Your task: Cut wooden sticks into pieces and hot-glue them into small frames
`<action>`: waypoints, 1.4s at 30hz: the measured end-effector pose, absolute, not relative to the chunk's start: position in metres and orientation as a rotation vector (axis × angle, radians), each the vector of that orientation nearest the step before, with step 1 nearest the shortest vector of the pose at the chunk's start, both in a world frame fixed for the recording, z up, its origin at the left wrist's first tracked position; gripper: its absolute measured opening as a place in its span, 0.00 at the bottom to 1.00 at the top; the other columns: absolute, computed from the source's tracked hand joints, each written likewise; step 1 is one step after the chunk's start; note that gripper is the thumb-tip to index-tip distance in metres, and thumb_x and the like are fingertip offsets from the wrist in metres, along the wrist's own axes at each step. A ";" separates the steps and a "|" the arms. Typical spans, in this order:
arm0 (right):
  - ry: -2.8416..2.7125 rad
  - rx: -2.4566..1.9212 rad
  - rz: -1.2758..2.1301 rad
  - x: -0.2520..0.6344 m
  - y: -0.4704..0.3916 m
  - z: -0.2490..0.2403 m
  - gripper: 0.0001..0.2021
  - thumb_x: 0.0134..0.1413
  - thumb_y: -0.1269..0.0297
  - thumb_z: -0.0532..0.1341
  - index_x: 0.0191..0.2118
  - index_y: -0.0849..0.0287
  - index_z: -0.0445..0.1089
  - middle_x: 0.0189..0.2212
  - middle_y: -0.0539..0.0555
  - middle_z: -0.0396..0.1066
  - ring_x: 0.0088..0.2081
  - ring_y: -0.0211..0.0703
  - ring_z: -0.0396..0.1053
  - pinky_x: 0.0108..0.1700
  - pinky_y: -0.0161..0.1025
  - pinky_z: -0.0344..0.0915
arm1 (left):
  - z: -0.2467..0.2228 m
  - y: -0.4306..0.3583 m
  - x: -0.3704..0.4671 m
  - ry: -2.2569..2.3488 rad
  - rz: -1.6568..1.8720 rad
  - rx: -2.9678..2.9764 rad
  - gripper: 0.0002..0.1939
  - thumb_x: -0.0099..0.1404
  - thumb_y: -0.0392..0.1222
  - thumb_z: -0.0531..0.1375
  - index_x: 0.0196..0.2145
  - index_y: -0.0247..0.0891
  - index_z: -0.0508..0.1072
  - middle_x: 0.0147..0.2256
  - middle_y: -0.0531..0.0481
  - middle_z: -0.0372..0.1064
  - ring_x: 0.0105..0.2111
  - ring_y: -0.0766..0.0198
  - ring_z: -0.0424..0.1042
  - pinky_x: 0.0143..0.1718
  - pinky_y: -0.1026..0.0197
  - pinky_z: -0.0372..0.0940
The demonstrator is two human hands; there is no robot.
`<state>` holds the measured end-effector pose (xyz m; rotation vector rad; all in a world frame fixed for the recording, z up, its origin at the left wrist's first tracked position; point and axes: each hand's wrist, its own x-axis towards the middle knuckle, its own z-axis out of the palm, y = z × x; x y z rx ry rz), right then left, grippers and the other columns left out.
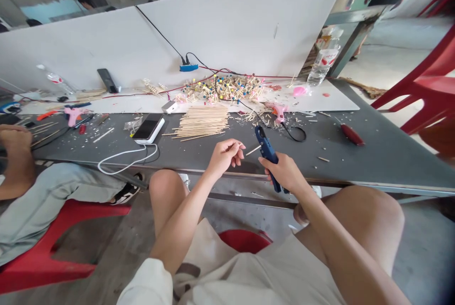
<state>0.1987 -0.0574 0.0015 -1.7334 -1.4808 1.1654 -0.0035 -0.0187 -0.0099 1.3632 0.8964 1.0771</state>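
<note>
My right hand (284, 170) is wrapped around dark blue pliers (266, 146), their head pointing up and away over the table's front edge. Just left of the pliers' head is a short wooden stick (253, 150); whether the jaws grip it or it lies on the table, I cannot tell. My left hand (226, 155) is beside it, thumb and fingers pinched together, and what they hold is too small to make out. Beyond my left hand lies a flat row of thin wooden sticks (202, 121). Behind that is a heap of short sticks with coloured ends (220, 89).
Pink glue guns (279, 112) (73, 116) lie on the grey table (384, 153). A red-handled tool (351, 134) is at right. A white power bank with a phone-like screen (149, 128) trails a white cable. Water bottles (323, 60) stand behind. Another person's arm (16, 153) is at left.
</note>
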 end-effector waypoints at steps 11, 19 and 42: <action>-1.370 -1.752 1.041 0.219 -0.053 0.006 0.14 0.53 0.51 0.62 0.31 0.57 0.65 0.23 0.52 0.71 0.20 0.42 0.70 0.20 0.36 0.68 | -0.003 -0.016 -0.013 0.865 1.218 1.241 0.14 0.67 0.48 0.58 0.43 0.35 0.71 0.23 0.53 0.68 0.16 0.72 0.63 0.15 0.69 0.54; -1.379 -1.928 0.768 0.240 -0.048 0.010 0.15 0.54 0.49 0.59 0.31 0.57 0.67 0.22 0.54 0.72 0.20 0.44 0.70 0.22 0.37 0.66 | -0.007 -0.015 -0.019 1.201 1.164 1.701 0.11 0.70 0.43 0.54 0.40 0.37 0.74 0.28 0.50 0.74 0.23 0.68 0.72 0.24 0.67 0.64; -1.635 -2.206 0.107 0.251 -0.044 0.008 0.33 0.58 0.38 0.52 0.54 0.62 0.69 0.38 0.65 0.75 0.40 0.60 0.72 0.42 0.47 0.63 | -0.029 -0.014 -0.006 1.444 0.680 2.470 0.11 0.63 0.28 0.59 0.37 0.39 0.79 0.38 0.46 0.77 0.48 0.55 0.74 0.47 0.56 0.69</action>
